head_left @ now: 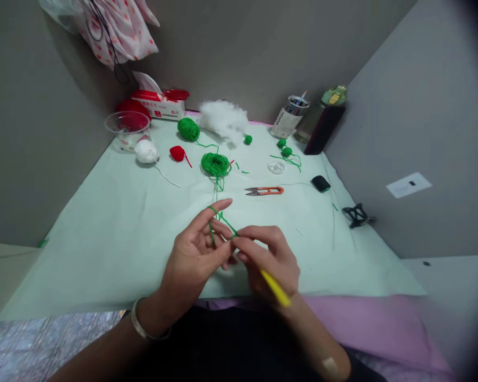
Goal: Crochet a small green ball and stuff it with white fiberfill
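My left hand (201, 249) has green yarn (226, 219) looped over its raised index finger, while its thumb and other fingers pinch the yarn near the fingertips. Close against it, my right hand (271, 257) is closed on a crochet hook (276, 289) whose yellow handle sticks out below the palm. The hook's tip is hidden among the fingers where the yarn meets. From the left hand the strand runs up to a loose green yarn coil (215, 165). Orange-handled thread snips (264, 191) lie just beyond the hands.
Behind lie a green yarn ball (188, 129), white stuffing (224, 121), a red piece (177, 154), a white yarn ball (146, 152) and small green balls (287, 152). A plastic cup (128, 139), tissue box (159, 106), pen can (289, 118), bottle (311, 126) and black stand (356, 216) line the edges.
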`<state>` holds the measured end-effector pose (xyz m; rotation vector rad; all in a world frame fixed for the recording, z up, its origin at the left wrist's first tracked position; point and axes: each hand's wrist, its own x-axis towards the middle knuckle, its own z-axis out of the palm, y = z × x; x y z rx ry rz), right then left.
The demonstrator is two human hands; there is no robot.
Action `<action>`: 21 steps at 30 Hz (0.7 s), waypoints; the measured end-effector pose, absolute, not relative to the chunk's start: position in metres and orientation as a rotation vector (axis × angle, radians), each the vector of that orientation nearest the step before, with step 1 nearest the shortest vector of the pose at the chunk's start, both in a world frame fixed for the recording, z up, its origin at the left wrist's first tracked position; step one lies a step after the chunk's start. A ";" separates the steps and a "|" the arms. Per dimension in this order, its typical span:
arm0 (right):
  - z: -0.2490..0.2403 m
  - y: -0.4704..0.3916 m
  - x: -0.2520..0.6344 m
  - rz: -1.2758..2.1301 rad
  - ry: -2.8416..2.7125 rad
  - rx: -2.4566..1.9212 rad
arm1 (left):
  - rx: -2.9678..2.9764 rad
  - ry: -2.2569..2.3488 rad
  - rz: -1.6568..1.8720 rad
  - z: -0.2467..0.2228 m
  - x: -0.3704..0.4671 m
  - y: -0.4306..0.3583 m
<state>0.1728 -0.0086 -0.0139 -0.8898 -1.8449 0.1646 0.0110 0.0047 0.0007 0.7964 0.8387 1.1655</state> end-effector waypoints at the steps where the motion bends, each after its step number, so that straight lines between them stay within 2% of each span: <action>1: -0.015 -0.010 0.172 0.111 -1.852 -0.908 | 0.721 0.770 1.095 0.002 0.011 0.005; 4: -0.014 -0.009 0.171 0.295 -1.681 -0.901 | 0.511 0.623 0.938 0.005 0.009 0.008; 7: -0.011 -0.003 0.168 0.713 -1.340 -0.835 | 0.452 0.629 0.974 0.008 0.008 0.010; 10: -0.009 0.002 0.165 0.907 -1.264 -0.784 | 0.550 0.658 1.019 0.006 0.009 0.008; 14: -0.010 -0.002 0.162 0.830 -1.344 -0.847 | 0.695 0.735 1.083 0.000 0.013 0.005; 17: -0.013 -0.008 0.163 0.570 -1.544 -0.941 | 0.663 0.743 1.107 -0.002 0.014 0.006; 19: -0.013 -0.011 0.165 0.396 -1.656 -0.964 | 0.568 0.695 1.046 -0.001 0.013 0.007; 21: -0.012 -0.009 0.168 0.392 -1.614 -0.959 | 0.470 0.646 0.973 0.001 0.011 0.009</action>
